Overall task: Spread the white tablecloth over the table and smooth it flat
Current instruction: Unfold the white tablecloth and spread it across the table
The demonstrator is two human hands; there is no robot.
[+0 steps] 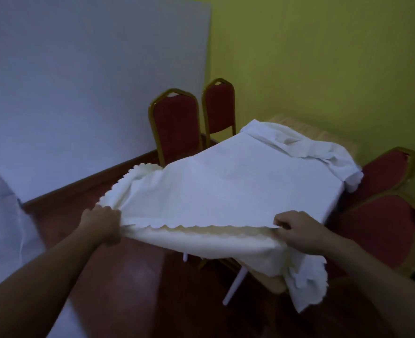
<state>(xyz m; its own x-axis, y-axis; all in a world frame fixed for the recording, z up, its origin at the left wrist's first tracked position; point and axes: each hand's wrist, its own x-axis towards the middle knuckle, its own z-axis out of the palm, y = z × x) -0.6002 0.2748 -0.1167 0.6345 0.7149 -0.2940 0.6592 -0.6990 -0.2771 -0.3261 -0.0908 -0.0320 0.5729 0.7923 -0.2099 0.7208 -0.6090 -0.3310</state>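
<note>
A white tablecloth [226, 181] with a scalloped edge lies across a small table [272, 285], of which only a tan corner and white legs show. Its middle is stretched fairly flat. The far end is bunched in folds, and the near right corner hangs down crumpled. My left hand [102, 224] grips the near left part of the cloth's edge, lifted off the table. My right hand [299, 231] pinches the near edge further right, holding it taut between the two hands. A cream underlayer shows beneath the scalloped hem.
Two red chairs with gold frames [177, 128] stand behind the table, and two more [382, 228] crowd its right side. A pale panel [79, 93] leans on the left wall. The floor [128, 276] is dark red, the right wall yellow-green.
</note>
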